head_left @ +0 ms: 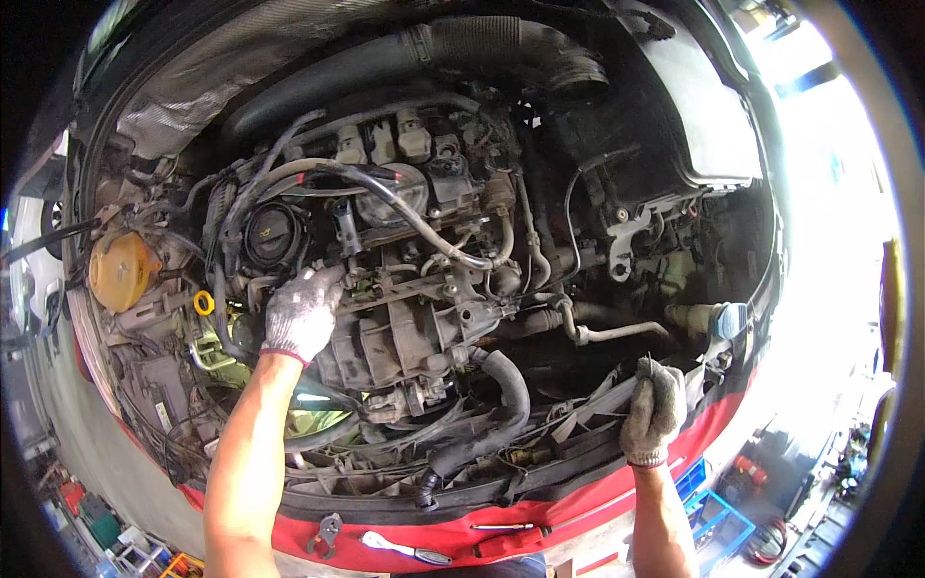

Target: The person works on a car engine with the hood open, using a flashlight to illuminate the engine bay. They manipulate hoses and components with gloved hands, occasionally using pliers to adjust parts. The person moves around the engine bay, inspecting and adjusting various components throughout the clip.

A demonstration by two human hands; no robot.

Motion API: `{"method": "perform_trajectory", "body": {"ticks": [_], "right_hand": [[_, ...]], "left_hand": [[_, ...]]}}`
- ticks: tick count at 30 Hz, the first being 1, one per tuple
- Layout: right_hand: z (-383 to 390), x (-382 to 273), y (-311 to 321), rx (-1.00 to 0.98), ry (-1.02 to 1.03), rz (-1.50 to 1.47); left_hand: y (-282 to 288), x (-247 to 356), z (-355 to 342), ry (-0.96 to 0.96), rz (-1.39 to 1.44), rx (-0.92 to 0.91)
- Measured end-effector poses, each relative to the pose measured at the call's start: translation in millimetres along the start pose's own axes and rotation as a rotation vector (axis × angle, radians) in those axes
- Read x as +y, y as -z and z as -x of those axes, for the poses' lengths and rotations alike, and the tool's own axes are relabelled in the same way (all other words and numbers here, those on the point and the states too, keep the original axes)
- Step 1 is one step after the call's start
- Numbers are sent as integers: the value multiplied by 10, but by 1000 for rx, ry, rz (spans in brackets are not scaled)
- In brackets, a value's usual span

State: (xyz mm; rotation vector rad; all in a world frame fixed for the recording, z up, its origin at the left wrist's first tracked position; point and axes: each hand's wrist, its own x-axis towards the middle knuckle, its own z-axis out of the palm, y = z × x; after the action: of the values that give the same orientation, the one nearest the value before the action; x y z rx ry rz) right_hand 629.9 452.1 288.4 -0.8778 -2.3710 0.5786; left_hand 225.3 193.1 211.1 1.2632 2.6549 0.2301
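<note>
My left hand (308,303), in a pale knit glove, reaches into the engine bay with bent fingers at a fitting among the hoses, below a black oil filler cap (272,234); what the fingertips hold is hidden. Just right of it runs a metal bar over the dark intake manifold (385,342). My right hand (653,412), in a dirty grey glove, is closed over the front edge of the engine bay at the right, with a small dark item at its fingertips, too small to name. A thick grey hose (511,380) curves down between my hands.
An orange coolant tank (120,270) sits at the left, a black box (694,106) at the back right. A red fender cover (453,530) lines the front edge, carrying pliers (326,535), a ratchet (405,547) and a screwdriver (506,542). A blue cart (718,525) stands on the floor.
</note>
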Motion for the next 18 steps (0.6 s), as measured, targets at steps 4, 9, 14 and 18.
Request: {"method": "perform_trajectory", "body": {"ticks": [4,9,14,18], "right_hand": [[-7,-8,8,4,-2,-37],[-2,-26,36,-18,-24,-35],[32,-6,10,-9,-46,-34],[34,-23,38,-20,-89,-31]], "left_hand": [[3,32,1,-39,24,25],[75,97,-39,17,36,-68],[13,39,-18,45,-11,-68],[64,94,-33,23,8,-49]]}}
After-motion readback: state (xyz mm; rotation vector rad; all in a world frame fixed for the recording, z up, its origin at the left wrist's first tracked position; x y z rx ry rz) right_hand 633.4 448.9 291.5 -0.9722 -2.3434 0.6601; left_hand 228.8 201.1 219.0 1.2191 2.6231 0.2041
